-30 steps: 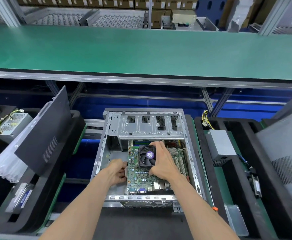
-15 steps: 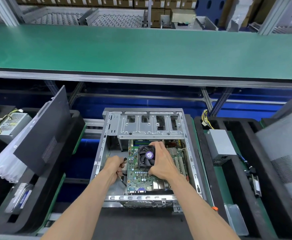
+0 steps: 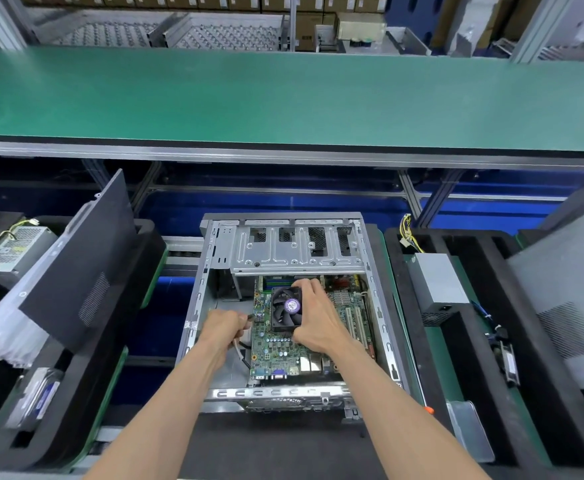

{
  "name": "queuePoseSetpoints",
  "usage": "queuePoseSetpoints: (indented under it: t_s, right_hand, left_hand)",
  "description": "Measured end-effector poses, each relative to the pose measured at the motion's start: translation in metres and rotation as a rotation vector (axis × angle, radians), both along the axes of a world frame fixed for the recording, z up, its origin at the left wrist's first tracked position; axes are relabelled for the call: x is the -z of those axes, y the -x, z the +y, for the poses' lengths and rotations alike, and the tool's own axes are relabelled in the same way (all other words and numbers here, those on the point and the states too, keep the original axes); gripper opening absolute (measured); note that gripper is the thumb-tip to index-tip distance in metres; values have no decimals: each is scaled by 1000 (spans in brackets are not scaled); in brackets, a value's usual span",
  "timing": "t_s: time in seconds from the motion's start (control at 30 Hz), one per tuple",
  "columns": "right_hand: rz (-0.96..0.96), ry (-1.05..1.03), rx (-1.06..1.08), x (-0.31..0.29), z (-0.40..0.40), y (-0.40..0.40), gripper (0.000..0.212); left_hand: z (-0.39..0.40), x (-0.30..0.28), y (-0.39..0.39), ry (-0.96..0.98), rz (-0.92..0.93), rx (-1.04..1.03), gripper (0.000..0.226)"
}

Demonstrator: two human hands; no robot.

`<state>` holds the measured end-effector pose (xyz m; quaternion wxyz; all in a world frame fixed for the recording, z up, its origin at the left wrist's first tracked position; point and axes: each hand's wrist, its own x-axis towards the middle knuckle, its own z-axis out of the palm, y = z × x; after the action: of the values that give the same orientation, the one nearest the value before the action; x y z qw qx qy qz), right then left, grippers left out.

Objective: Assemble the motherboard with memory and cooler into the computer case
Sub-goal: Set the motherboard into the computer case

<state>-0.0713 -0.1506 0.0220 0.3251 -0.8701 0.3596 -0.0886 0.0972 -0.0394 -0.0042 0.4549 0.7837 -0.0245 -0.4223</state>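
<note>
The motherboard lies flat inside the open computer case, toward the case's right side, its port row at the near edge. The cooler, a black fan with a purple hub label, sits on the board's far half. The right hand has its grip round the cooler, fingers over its far right corner and thumb at its near edge. The left hand is curled just left of the board, its grip closed on a thin cable that trails down along the board's left edge. A metal drive cage spans the case's far end. The case rests on a dark worktop, between black foam trays: the left one holds a leaning side panel, the right one a grey power supply. A green conveyor belt runs across beyond.
</note>
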Motion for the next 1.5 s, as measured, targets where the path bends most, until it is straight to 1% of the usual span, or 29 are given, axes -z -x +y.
queuePoseSetpoints:
  t_s: [0.1, 0.17, 0.27, 0.4, 0.5, 0.63, 0.73, 0.9, 1.1, 1.23, 1.33, 1.43, 1.5]
  right_hand:
    - [-8, -14, 10, -1, -1, -1, 82]
    - [-14, -18, 15, -1, -1, 0, 82]
    - [-25, -25, 19, 0, -1, 0, 82]
    - [-31, -29, 21, -1, -1, 1, 82]
    - [-31, -28, 23, -2, 0, 1, 82]
    - [-25, -21, 26, -1, -1, 1, 83]
    - [-18, -21, 28, -1, 0, 0, 82]
    - [-9, -30, 27, 0, -2, -2, 82]
    - [4, -74, 45, 1, -5, -7, 85]
    - [2, -79, 51, 2, -6, -7, 84]
    - [-4, -70, 55, 3, -6, -7, 81]
    - [-6, -60, 57, 5, -5, -7, 84]
    - [-3, -52, 56, 6, -5, -7, 87]
  left_hand:
    - [-1, -6, 3, 72, 86, 5, 30]
    - [-2, -9, 4, 121, 120, 11, 32]
    - [-1, -14, 7, 199, 156, 71, 36]
    - [3, -19, 8, 253, 192, 129, 36]
    - [5, -21, 9, 254, 168, 148, 35]
    - [5, -25, 10, 242, 107, 191, 38]
    - [5, -28, 13, 233, 94, 196, 38]
    - [-2, -33, 18, 160, 37, 247, 45]
    - [5, -33, 16, 204, 61, 247, 41]
    - [6, -26, 12, 162, 60, 240, 36]
    - [3, -23, 10, 56, -19, 294, 36]
    - [1, -21, 9, -92, -139, 360, 44]
    - [6, -21, 11, -120, -230, 396, 32]
